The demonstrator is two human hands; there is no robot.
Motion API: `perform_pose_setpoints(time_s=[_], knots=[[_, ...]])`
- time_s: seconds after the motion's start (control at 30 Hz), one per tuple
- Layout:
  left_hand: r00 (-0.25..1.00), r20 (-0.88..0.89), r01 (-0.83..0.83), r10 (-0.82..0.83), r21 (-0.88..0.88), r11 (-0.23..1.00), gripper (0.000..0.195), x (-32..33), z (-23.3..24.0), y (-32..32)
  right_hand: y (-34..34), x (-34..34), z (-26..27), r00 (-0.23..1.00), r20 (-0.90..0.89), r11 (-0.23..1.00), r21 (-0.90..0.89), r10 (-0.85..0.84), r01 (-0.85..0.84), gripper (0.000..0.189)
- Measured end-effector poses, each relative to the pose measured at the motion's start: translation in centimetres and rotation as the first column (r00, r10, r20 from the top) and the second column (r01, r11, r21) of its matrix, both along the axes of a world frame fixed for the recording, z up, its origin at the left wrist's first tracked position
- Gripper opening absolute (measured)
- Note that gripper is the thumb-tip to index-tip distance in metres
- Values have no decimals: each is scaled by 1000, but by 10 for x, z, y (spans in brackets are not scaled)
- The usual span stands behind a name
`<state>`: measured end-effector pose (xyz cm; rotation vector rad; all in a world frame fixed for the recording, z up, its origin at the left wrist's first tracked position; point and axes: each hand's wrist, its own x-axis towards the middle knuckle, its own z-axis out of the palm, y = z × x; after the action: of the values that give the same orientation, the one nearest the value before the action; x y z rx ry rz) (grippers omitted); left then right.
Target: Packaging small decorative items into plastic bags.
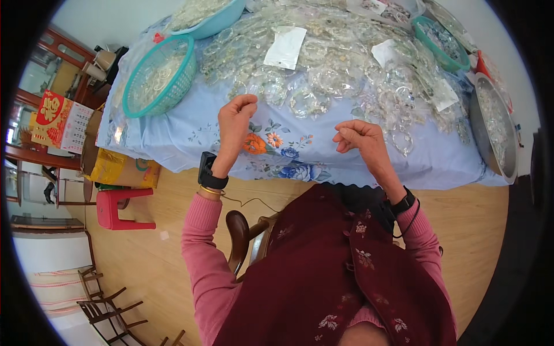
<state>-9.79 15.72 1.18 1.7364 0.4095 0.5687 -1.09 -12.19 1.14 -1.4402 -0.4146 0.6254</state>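
Note:
My left hand [236, 123] is over the floral blue tablecloth [207, 142], its fingers curled, just below the spread of bagged bracelets. My right hand [360, 140] hovers to the right with thumb and fingers pinched together. Nothing is visible in either hand, though the fingertips are too small to rule out a tiny thing. Between and beyond them lies a beaded bracelet in a clear plastic bag [308, 103]. Many more clear bags of bracelets [333, 52] cover the far part of the table. A white packet [285, 46] rests on them.
A turquoise plastic basket [190, 73] stands at the left, a light-blue basin [216, 24] behind it. On the right are a green basket [454, 65] and a metal basin [478, 129], both holding bagged items. A pink stool [112, 209] and a wooden chair arm [238, 235] are below.

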Motion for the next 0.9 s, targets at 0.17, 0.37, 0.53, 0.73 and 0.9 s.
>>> perform_pose_setpoints(time_s=[0.17, 0.37, 0.53, 0.73, 0.9], knots=[[999, -2, -37, 37, 17, 999, 17, 3, -4, -3, -2, 1, -9, 1000, 6, 999, 13, -30, 30, 18], [999, 41, -18, 16, 43, 999, 18, 31, 8, 3, -8, 7, -25, 990, 127, 998, 22, -60, 58, 17], [998, 31, -59, 50, 434, 899, 24, 114, 39, 47, -5, 11, -25, 987, 148, 996, -45, -68, 76, 16], [974, -74, -77, 212, 775, 627, 56, 244, 52, 109, -6, 5, -24, 948, 313, 988, -119, -56, 98, 15], [900, -215, -112, 379, 727, 678, 74, 329, 22, 158, -9, 8, -16, 866, 500, 984, -163, 22, 69, 13]])
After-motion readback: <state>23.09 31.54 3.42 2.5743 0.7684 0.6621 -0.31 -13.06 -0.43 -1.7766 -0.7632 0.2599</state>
